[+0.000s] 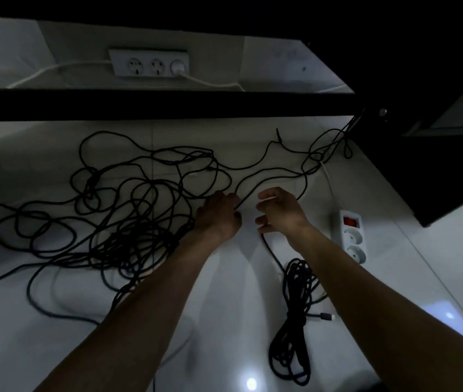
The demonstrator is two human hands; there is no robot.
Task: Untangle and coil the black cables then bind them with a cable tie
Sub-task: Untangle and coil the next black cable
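Note:
A large tangle of black cable [128,222] sprawls over the white floor at left and centre. My left hand [219,213] grips a strand at the tangle's right edge, fingers curled round it. My right hand [278,212] is just to its right, fingers curled; a black cable runs out from under it down to a gathered black cable bundle [295,315] lying at lower right. More black strands [309,159] trail off toward the upper right corner. No cable tie is visible in the dim light.
A white power strip with a red switch [351,236] lies right of my right hand. A wall socket panel [149,63] with a white cord sits behind a dark shelf edge [154,104]. Dark furniture [436,137] stands at upper right.

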